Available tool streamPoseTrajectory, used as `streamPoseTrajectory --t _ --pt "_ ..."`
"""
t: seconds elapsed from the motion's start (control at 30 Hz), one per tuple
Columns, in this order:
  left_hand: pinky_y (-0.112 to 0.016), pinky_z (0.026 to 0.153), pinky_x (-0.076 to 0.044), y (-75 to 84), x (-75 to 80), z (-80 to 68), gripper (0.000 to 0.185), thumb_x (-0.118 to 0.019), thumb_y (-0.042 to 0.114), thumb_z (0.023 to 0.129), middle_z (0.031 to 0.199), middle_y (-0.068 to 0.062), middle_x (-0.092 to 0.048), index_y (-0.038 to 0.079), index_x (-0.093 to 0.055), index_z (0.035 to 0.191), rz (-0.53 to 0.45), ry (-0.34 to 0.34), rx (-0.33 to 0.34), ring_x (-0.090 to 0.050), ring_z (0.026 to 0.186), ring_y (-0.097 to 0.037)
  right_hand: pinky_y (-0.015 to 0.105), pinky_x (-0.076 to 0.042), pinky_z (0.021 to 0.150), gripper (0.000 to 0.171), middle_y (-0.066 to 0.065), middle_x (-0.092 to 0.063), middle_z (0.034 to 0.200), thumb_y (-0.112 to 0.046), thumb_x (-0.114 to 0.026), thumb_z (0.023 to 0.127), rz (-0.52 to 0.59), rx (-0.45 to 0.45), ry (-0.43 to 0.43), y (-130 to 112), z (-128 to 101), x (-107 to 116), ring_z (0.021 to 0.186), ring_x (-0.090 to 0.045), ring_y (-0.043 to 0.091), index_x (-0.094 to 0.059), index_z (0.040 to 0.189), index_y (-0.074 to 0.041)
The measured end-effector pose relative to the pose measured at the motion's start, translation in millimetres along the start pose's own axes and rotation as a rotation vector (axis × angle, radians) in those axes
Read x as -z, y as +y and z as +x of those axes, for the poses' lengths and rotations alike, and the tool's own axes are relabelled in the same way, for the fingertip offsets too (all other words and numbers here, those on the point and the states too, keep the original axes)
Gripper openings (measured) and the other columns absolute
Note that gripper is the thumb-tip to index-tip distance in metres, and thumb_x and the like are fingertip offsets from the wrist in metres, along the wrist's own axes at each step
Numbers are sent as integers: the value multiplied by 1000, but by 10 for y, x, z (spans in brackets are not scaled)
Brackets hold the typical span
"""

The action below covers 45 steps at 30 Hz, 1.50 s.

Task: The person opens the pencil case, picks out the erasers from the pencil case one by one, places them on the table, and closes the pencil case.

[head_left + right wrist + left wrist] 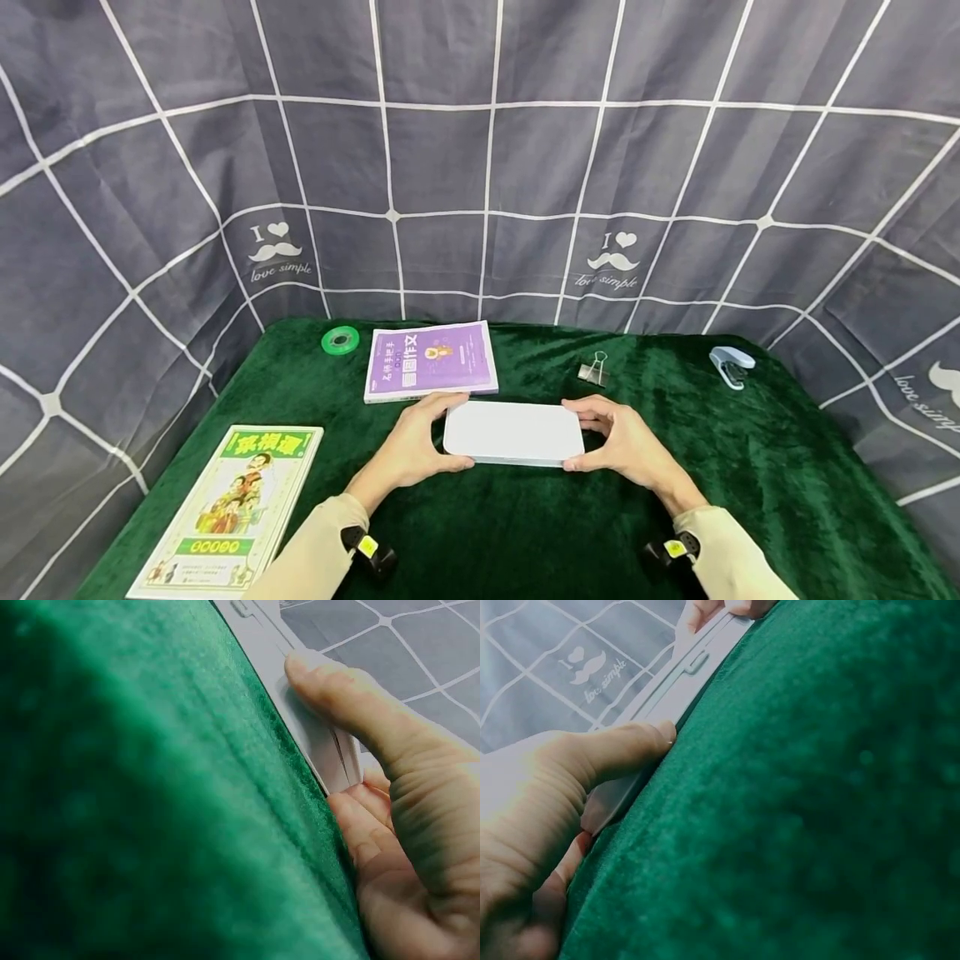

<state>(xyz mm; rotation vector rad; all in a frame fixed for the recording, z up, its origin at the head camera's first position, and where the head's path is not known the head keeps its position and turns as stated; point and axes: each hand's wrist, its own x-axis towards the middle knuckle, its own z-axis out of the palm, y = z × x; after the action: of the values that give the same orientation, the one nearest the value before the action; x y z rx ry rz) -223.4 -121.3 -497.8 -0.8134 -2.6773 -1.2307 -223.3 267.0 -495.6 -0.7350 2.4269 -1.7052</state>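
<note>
The left hand [412, 446] and the right hand [632, 442] gripped the white box [513, 431] at its opposite ends, near the purple book [431, 360].

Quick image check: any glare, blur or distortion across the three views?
Head: white box top near-featureless white, likely overexposed; backdrop grid lines bow, lens or drape unclear. Left wrist: near green cloth out of focus, backdrop washed out at upper left. Right wrist: near cloth blurred, darkest toward lower left; white box edges crisper.
</note>
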Motion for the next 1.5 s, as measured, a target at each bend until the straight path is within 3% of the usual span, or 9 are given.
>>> streamPoseTrajectory --t 0.27,0.5,0.6,0.7,0.87,1.07,1.2,1.37,1.5 --pt "-53 117 -53 19 6 13 97 -107 32 75 155 -5 -64 12 -61 158 -9 1 14 -64 138 -26 22 -59 102 64 18 -72 145 -6 -98 84 15 -52 -13 -92 58 85 125 -74 18 -73 143 -3" --pt "-44 116 -55 -4 -13 -10 114 -109 31 72 157 -8 -61 12 -48 167 -123 5 107 -67 138 -28 35 -60 106 49 17 -78 133 -32 -78 107 -70 -246 9 -253 187 143 117 -78 24 -73 144 0" --pt "-43 118 -53 -23 -35 -15 125 -111 29 69 158 -11 -60 11 -40 170 -188 25 116 -66 141 -29 44 -59 111 59 21 -80 124 -47 -62 115 -46 -329 56 -280 288 131 111 -81 27 -76 131 8" --pt "-41 119 -52 -33 -51 -24 128 -112 26 65 157 -12 -58 11 -36 167 -249 49 123 -65 141 -29 44 -63 103 76 23 -80 114 -57 -51 117 30 -378 97 -280 385 108 102 -82 28 -76 117 15" --pt "-37 115 -55 -37 -44 -27 110 -113 30 64 145 -9 -61 10 -51 153 -210 56 116 -68 136 -27 36 -68 85 79 23 -81 105 -58 -48 117 107 -401 163 -232 456 77 88 -80 21 -75 115 17" --pt "-34 110 -58 -46 0 -29 96 -112 40 66 141 -5 -67 13 -66 147 -105 55 71 -72 130 -23 35 -68 81 68 24 -79 103 -46 -52 119 115 -371 202 -204 453 51 84 -79 18 -73 118 18" --pt "-33 109 -59 -59 2 -33 94 -111 44 66 141 -2 -68 12 -69 145 -84 53 59 -72 127 -21 34 -68 81 51 24 -78 104 -35 -61 117 36 -303 252 -245 391 41 86 -78 22 -74 120 14" --pt "-33 109 -59 -53 -13 -22 92 -111 43 67 140 -3 -69 11 -71 143 -86 49 46 -71 127 -21 21 -62 79 19 18 -80 108 -15 -78 107 -141 -76 348 -364 256 87 89 -75 15 -79 117 1" --pt "-35 109 -59 -61 -17 -15 91 -111 41 66 139 -3 -69 11 -71 142 -84 59 37 -71 127 -22 21 -62 84 20 17 -80 110 -1 -83 99 -187 68 253 -456 212 43 93 -76 15 -78 119 0"
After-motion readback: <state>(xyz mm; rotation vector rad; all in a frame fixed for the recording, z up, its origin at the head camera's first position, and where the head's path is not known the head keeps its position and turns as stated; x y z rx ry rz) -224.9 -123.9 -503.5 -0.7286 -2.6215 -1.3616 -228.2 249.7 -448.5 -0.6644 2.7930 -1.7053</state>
